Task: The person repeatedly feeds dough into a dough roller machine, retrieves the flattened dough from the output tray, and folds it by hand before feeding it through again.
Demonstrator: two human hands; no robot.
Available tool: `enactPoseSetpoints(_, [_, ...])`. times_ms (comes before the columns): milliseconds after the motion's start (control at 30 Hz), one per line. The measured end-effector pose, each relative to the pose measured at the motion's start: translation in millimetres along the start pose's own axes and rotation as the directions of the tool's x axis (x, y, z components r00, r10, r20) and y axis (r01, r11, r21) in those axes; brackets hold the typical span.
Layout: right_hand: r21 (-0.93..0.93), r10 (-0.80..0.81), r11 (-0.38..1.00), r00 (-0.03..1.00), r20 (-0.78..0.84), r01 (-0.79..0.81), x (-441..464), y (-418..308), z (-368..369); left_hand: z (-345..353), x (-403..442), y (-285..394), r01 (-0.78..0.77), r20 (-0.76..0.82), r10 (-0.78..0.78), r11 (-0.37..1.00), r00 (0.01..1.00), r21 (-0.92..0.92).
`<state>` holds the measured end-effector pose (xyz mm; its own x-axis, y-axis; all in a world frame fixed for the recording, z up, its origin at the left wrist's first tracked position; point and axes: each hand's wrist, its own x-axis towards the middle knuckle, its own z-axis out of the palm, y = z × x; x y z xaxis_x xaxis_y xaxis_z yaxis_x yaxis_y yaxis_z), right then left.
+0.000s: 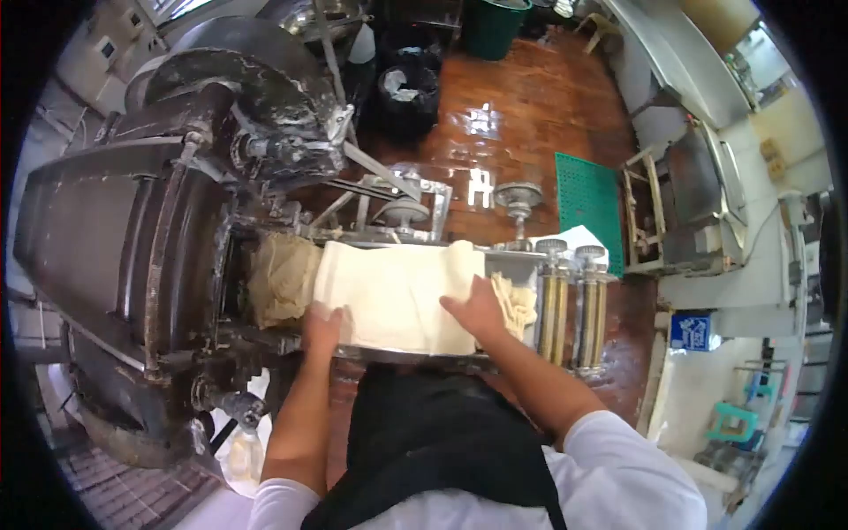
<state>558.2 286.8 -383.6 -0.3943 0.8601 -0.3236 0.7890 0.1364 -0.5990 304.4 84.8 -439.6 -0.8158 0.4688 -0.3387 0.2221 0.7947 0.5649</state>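
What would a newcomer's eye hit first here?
The broad cream sheet, mid-frame, with the left hand at its left edge and the right hand at its right. Next, the bulky dark machine filling the left side of the view. Then the bright green mat on the shiny red-brown floor, right of centre.

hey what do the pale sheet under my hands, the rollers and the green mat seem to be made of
Pale sheet: probably dough, matte, judging by its soft, rounded edge. Rollers: likely metal, with shiny, brassy streaks. Green mat: perhaps plastic or rubber, evenly coloured with a dotted grid.
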Motion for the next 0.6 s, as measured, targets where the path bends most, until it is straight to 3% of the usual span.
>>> enactPoseSetpoints(67, [0.015,0.014,1.0,0.999,-0.029,-0.014,1.3,-2.0,-3.0,-2.5,1.9,5.2,0.052,0.0,-0.052,0.998,0.999,-0.028])
enactPoseSetpoints(100, [0.232,0.063,0.972,0.99,-0.124,-0.033,13.1,21.1,7.8,-4.3,0.7,6.6,0.058,-0.019,-0.059,0.997,0.998,-0.048])
enactPoseSetpoints(133, [0.344,0.19,0.926,0.979,-0.068,-0.156,19.7,33.3,7.6,-6.4,0.6,4.9,0.065,-0.039,-0.067,0.996,0.997,-0.066])
enactPoseSetpoints(167, [0.445,0.306,0.853,0.952,0.001,-0.274,27.4,41.2,4.7,10.9,13.5,-27.4,-0.027,-0.135,0.024,0.999,0.991,-0.017])
enactPoseSetpoints(200, [0.532,0.406,0.754,0.91,0.081,-0.384,31.7,39.4,-2.9,6.2,16.9,-30.8,0.009,-0.07,-0.017,0.993,0.997,-0.117])
enactPoseSetpoints(267, [0.503,0.389,0.713,0.872,0.296,-0.489,36.8,35.9,-18.7,2.9,25.6,-33.4,0.096,0.07,-0.078,0.947,0.994,-0.307])
enactPoseSetpoints(333, [0.404,0.323,0.712,0.779,0.538,-0.575,39.7,13.7,-41.9,-19.2,25.0,-9.2,0.132,0.185,-0.073,0.933,0.98,-0.334])
enactPoseSetpoints(433, [0.106,0.109,0.983,0.947,0.302,-0.147,32.5,15.8,-17.9,-38.1,25.2,9.3,0.218,0.246,-0.145,0.929,0.958,-0.3])
enactPoseSetpoints(533, [0.006,-0.056,0.998,0.992,-0.114,0.057,14.5,26.3,28.9,-17.2,26.8,-10.3,0.186,0.19,-0.119,0.902,0.974,-0.389])
enactPoseSetpoints(600, [0.097,0.01,0.995,0.995,-0.097,-0.001,5.2,-6.0,7.4,-7.7,26.7,-17.1,0.147,0.144,-0.093,0.893,0.985,-0.425])
